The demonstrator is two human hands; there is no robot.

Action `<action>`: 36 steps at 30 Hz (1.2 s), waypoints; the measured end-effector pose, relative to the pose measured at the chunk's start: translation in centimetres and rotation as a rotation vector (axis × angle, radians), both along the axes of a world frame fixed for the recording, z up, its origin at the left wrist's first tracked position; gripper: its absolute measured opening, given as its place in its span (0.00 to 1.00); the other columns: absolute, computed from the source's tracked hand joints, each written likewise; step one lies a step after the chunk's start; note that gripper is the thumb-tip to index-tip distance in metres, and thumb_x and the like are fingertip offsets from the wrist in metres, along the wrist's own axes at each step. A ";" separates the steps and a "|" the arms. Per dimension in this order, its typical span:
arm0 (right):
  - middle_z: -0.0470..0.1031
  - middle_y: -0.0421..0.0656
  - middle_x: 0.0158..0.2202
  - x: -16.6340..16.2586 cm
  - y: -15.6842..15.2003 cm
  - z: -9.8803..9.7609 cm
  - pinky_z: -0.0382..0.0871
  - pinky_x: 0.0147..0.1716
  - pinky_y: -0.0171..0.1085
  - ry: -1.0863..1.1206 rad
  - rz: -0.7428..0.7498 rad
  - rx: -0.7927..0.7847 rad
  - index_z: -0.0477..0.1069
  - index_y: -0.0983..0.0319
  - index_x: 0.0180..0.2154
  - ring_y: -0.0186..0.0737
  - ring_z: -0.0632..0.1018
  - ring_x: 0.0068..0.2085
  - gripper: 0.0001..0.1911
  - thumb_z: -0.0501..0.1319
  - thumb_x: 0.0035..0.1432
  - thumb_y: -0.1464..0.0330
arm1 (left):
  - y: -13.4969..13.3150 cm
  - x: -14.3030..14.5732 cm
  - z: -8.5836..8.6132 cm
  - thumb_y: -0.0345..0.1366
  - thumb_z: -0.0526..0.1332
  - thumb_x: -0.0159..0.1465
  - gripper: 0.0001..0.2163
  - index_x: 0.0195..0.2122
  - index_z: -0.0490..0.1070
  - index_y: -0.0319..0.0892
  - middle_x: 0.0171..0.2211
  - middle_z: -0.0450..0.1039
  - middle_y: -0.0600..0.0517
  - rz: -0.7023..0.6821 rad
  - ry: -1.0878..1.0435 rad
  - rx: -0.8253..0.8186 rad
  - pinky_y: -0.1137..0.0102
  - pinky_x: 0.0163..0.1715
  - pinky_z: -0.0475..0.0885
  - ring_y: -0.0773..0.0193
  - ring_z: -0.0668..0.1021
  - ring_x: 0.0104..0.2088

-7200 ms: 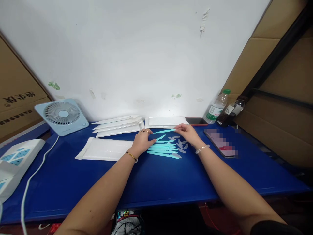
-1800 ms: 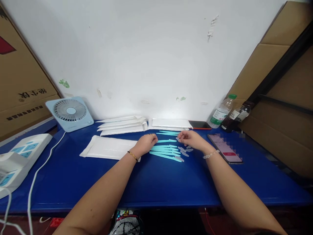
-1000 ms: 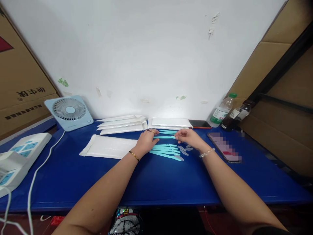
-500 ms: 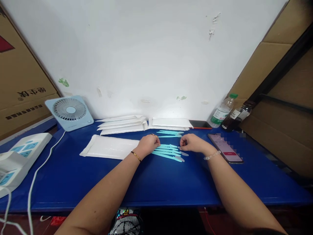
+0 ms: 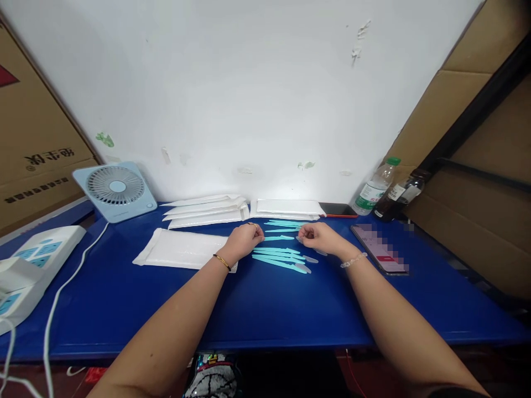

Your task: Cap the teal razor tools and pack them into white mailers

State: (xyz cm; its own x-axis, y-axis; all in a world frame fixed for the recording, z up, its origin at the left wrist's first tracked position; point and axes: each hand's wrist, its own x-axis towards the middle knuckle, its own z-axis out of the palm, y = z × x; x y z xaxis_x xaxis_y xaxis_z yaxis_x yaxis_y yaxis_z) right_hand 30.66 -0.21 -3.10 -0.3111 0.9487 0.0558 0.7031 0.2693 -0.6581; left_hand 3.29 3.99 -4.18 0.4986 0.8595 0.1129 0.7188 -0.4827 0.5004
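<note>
My left hand (image 5: 245, 242) pinches the handle end of a turquoise eyebrow razor (image 5: 279, 238) just above the table. On the other side, my right hand (image 5: 320, 236) has its fingers closed on a small clear blade cap (image 5: 299, 239), apart from the razor's tip. Below them lies a row of several turquoise razors (image 5: 276, 257), with clear caps (image 5: 304, 268) at their right ends. More razors (image 5: 284, 223) lie behind, partly hidden by my right hand. A white padded envelope (image 5: 182, 247) rests by my left wrist.
White padded envelopes (image 5: 207, 211) and a white packet (image 5: 288, 208) line the wall beside a dark phone (image 5: 338, 209). A second phone (image 5: 379, 251) and two bottles (image 5: 373, 188) stand right. A fan (image 5: 118, 188) and power strip (image 5: 45, 257) occupy the left of the blue table (image 5: 290, 315).
Both hands have moved slightly away from me, off the front row of razors. One razor is now lifted apart from that row, between my hands, with its cap away from its tip.
</note>
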 end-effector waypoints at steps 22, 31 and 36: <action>0.72 0.41 0.26 -1.7 -0.2 0.5 0.63 0.27 0.32 0.037 0.027 0.034 0.72 0.63 0.32 0.34 0.70 0.27 0.09 0.58 0.53 0.65 | -1.7 1.8 1.1 0.37 0.61 0.59 0.08 0.39 0.72 0.43 0.41 0.73 0.49 0.005 -0.010 0.176 0.68 0.40 0.67 0.59 0.74 0.41; 0.76 0.41 0.26 2.1 -0.6 2.4 0.63 0.27 0.33 -0.186 -0.112 0.020 0.75 0.62 0.28 0.37 0.73 0.27 0.07 0.61 0.48 0.65 | -1.9 1.5 1.1 0.39 0.62 0.57 0.05 0.31 0.74 0.45 0.37 0.73 0.52 -0.096 0.063 -0.013 0.72 0.35 0.67 0.62 0.75 0.37; 0.77 0.42 0.24 2.3 -1.4 2.7 0.61 0.24 0.34 -0.405 -0.097 -0.140 0.74 0.61 0.22 0.40 0.74 0.26 0.03 0.66 0.41 0.69 | -1.7 1.7 0.9 0.37 0.61 0.57 0.05 0.27 0.74 0.44 0.33 0.74 0.52 -0.077 0.085 -0.028 0.73 0.30 0.65 0.64 0.74 0.32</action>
